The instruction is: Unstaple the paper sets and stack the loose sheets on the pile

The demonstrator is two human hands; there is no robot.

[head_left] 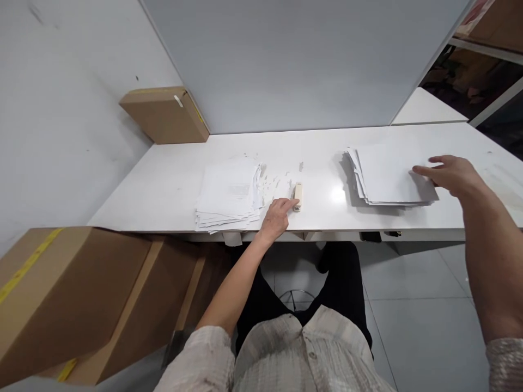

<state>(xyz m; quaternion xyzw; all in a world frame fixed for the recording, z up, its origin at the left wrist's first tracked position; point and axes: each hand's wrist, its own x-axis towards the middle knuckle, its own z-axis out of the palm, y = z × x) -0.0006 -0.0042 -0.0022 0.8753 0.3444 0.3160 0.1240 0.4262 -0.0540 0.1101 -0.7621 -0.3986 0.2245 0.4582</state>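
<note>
A small cream stapler (298, 191) lies near the front middle of the white table. My left hand (276, 219) is beside it, one finger stretched out and touching its left side while the other fingers are bent. Left of that hand lies an uneven stack of printed paper sheets (229, 190). On the right is another stack of paper (392, 174), its top sheet blank and its edges ragged. My right hand (453, 173) reaches over this stack's right edge, fingers apart, fingertips at the top sheet. Whether they press on the paper I cannot tell.
Small torn scraps (275, 181) are scattered between the left stack and the stapler. A cardboard box (167, 117) stands at the table's back left corner. Larger cardboard boxes (81, 283) fill the floor at left. A grey panel (294, 65) rises behind the table (163, 190).
</note>
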